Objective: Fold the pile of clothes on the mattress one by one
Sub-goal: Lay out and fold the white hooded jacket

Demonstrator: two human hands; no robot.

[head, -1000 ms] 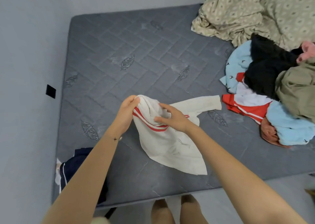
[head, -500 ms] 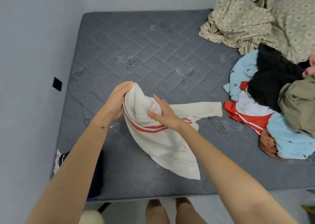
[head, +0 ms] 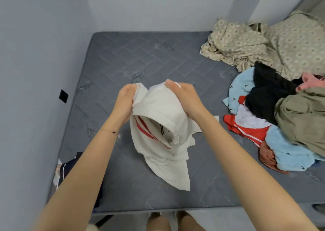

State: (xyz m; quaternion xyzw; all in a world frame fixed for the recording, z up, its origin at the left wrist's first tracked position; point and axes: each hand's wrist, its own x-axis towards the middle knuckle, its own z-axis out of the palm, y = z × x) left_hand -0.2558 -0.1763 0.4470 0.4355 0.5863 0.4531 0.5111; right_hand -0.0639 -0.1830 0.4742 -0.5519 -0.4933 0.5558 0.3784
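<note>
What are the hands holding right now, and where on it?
Both the left hand and right hand grip the white red-striped fabric garment at its bunched top edge, one on each side; the rest hangs.

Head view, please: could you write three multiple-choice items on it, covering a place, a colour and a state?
1. Where on the grey quilted mattress is the pile of unfolded clothes?
A. Right side B. Left side C. Centre
2. What colour are the stripes on the white cloth garment?
A. Blue B. Red C. Green
3. How is that garment held?
A. Lying flat, untouched B. By one hand only C. By left hand and right hand

1 A: the pile lies at the right edge. 2 B: red bands show in its folds. 3 C: both hands grip its top.
</note>
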